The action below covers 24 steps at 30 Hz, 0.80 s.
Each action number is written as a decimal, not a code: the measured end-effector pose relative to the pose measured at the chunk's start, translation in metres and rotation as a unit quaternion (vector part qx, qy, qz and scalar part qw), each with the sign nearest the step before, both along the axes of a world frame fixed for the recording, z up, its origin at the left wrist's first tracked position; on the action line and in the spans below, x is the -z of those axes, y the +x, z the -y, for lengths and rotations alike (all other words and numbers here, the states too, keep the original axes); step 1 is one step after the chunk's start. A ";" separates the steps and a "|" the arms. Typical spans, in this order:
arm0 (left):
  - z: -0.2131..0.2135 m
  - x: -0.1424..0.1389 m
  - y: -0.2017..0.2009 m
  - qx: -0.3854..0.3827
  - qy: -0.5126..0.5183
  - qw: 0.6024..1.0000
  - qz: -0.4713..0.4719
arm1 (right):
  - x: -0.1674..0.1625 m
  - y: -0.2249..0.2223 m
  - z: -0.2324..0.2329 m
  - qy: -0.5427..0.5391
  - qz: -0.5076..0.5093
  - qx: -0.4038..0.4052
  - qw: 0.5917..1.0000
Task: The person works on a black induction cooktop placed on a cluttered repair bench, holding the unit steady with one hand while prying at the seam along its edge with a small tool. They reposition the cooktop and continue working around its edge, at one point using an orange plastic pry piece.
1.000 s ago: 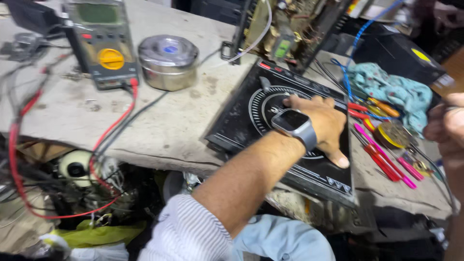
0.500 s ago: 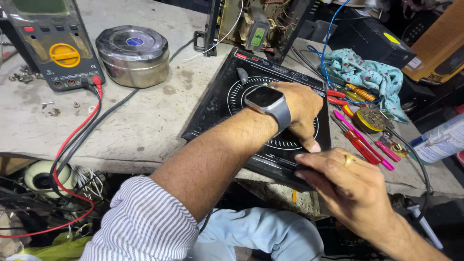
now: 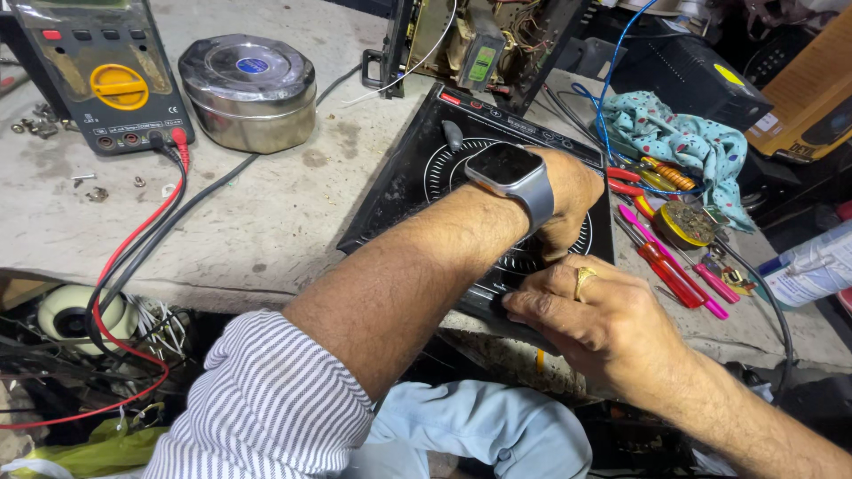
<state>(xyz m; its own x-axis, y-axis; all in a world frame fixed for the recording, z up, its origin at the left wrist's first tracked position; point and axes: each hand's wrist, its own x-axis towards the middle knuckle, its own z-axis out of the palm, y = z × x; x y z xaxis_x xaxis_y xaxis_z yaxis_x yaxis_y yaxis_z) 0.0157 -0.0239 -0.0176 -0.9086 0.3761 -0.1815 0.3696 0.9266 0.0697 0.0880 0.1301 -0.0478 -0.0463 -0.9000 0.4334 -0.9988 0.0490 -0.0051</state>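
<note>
Whereas half a second ago the right hand [image 3: 612, 324] hovered just short of the black induction cooktop [image 3: 417, 182], it now rests on that unit's near edge, fingers curled over the rim at lower centre of the frame; a ring shows on one finger. Over the same interval the left hand [image 3: 568, 200], with a grey-strapped smartwatch [image 3: 508, 170] on its wrist, has stayed pressed flat on the glass over the ringed cooking zone. One second ago the right hand was barely in the frame at the far right. Judged from this, both hands are now engaged on the cooktop, one steadying from above and one gripping the front edge. Whether the right fingers reach beneath the casing cannot be told; the edge is hidden by the hand.

The cooktop lies at centre frame on a worn, stained grey workbench [image 3: 222, 231].

Also noted on the bench:
- Multimeter [image 3: 106, 75], upper left, with red and black leads [image 3: 133, 257] trailing off the near edge.
- Round steel tin [image 3: 248, 89], just right of the multimeter.
- Exposed circuit assembly [image 3: 479, 44], top centre.
- Patterned teal cloth [image 3: 679, 142], upper right.
- Red and pink screwdrivers [image 3: 674, 266], right of the cooktop.

Below the bench, tangled wiring fills the lower left. The surroundings appear to be a crowded repair shop.
</note>
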 end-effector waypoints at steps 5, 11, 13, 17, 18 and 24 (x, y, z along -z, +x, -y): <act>0.002 -0.001 0.005 0.001 0.014 1.000 0.015 | 0.003 0.008 0.002 0.003 -0.018 0.038 0.999; 0.003 -0.004 0.009 -0.011 0.037 0.999 0.026 | -0.001 0.016 0.002 0.010 -0.082 0.013 0.997; 0.002 -0.004 0.010 -0.023 0.033 0.999 0.035 | -0.001 0.015 0.001 0.022 -0.075 0.021 0.997; 0.002 -0.004 0.007 -0.006 0.031 0.999 0.032 | 0.003 0.014 0.001 0.014 -0.041 0.042 0.998; 0.002 -0.004 0.007 -0.007 0.033 0.999 0.035 | 0.004 0.014 0.002 0.013 -0.045 0.052 0.998; 0.000 -0.003 0.008 -0.032 0.042 0.998 0.026 | 0.001 0.009 0.002 0.045 -0.109 0.000 0.993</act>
<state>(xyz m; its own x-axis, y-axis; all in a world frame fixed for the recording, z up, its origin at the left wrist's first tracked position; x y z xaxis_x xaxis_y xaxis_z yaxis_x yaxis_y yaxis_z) 0.0241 -0.0243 -0.0141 -0.9215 0.3334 -0.1992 0.3037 0.9383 0.1654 0.0974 0.1278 -0.0487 0.0397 -0.9358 0.3502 -0.9756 0.0395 0.2161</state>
